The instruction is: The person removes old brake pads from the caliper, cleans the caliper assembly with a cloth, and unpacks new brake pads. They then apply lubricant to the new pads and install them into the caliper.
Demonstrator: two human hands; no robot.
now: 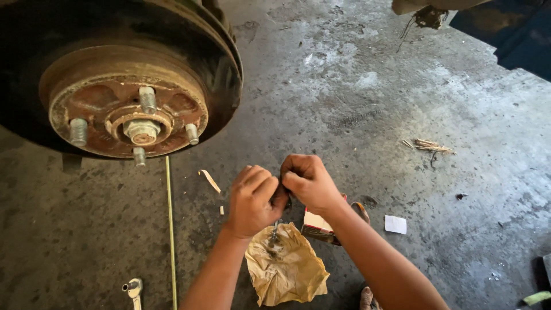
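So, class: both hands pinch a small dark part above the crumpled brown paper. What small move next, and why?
Probably lower the small dark part over the crumpled brown paper: left hand and right hand work it above bare concrete.

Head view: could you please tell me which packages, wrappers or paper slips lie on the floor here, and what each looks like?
Small carton: on the concrete under the right hand, boxy, red and white.
Crumpled wrapping paper: below the left hand, tan, creased, small metal parts on it.
Paper slip: right of the carton, small, white, roughly square.
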